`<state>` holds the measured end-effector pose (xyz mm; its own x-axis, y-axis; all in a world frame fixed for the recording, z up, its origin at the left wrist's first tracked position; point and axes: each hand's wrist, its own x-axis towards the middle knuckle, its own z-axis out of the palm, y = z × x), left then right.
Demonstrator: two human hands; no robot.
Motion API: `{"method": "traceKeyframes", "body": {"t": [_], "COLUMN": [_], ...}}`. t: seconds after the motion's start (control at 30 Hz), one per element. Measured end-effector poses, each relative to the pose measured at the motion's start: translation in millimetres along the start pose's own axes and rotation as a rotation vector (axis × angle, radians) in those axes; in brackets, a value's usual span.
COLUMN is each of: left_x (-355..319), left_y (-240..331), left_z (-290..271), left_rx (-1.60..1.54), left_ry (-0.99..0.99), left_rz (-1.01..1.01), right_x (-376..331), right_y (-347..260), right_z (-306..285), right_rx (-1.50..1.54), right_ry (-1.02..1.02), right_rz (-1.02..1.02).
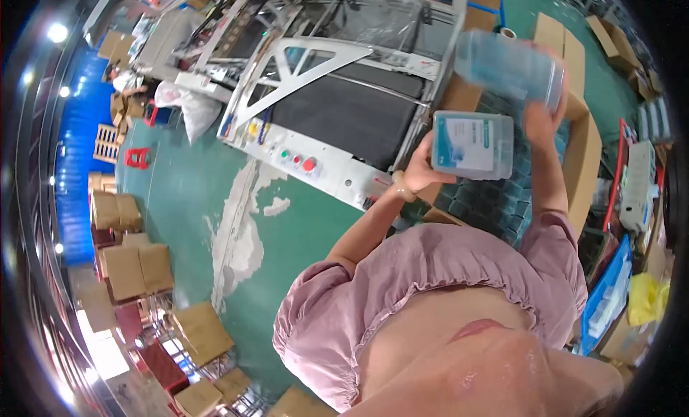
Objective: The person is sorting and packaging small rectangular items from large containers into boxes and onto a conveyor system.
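My left hand [423, 166] is closed around the side of a clear plastic box [473, 146] with a teal and white label facing up. To its right, my right hand [547, 119] grips another clear plastic box [506, 69], smeared by motion, held farther out and a little higher in the picture. Whether that is one box or several together I cannot tell. Both are above an open cardboard carton [585, 162], in which rows of see-through plastic boxes [495, 205] lie packed. The fingers of my right hand are partly hidden behind its box.
A machine with a black conveyor belt [344, 115] and a red button [309, 164] on its panel stands ahead to the left. Cardboard boxes [129, 270] are stacked at the far left. At the right are a blue tray [606, 295] and a yellow bag [648, 300].
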<state>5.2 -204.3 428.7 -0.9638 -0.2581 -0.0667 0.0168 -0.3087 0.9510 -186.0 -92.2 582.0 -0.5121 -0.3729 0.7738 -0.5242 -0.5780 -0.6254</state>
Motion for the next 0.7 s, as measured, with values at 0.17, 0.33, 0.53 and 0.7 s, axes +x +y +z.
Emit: {"method": "traceKeyframes", "body": {"t": [0.17, 0.33, 0.53, 0.7], "left_x": [-81, -160, -213, -213], "left_y": [-17, -13, -39, -32], "left_z": [-60, -87, -108, -101], "left_rx": [-0.006, -0.146, -0.205, -0.191], "left_ry": [0.251, 0.452, 0.653, 0.733], "left_rz": [0.055, 0.028, 0.081, 0.19], "right_x": [-2, -56, -121, -106], "right_y": [148, 248, 311, 302], "right_z": [34, 77, 101, 121], "right_rx": [-0.156, -0.056, -0.635, -0.893], "right_ry": [-0.052, 0.032, 0.322, -0.226], "right_rz": [0.414, 1.184, 1.416, 1.509]}}
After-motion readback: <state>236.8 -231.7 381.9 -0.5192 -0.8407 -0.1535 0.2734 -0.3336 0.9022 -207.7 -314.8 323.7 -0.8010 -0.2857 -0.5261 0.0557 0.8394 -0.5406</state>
